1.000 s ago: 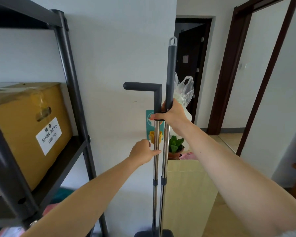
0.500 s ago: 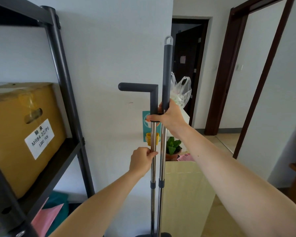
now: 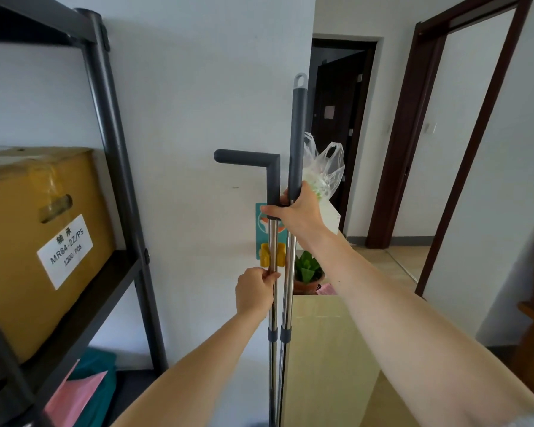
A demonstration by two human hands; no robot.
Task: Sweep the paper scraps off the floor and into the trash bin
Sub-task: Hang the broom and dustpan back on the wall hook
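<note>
The broom handle (image 3: 298, 134) and the L-topped dustpan handle (image 3: 273, 180) stand upright side by side against the white wall, at frame centre. Their lower ends leave the frame at 6 o'clock.

The right hand (image 3: 296, 214) is wrapped round both handles where the grey grips meet the steel tubes. The left hand (image 3: 255, 292), lower and apart from it, grips the dustpan tube alone, just below the yellow wall clip (image 3: 272, 255), whose two prongs flank that tube.

At 9 o'clock of the handles, a black shelf rack (image 3: 111, 134) carries a labelled cardboard box (image 3: 43, 241). At 4 o'clock, just beside the tubes, is a pale wooden cabinet (image 3: 327, 349) bearing a potted plant (image 3: 307, 272). A clear plastic bag (image 3: 324, 171) sits behind the broom grip at 2 o'clock.
</note>
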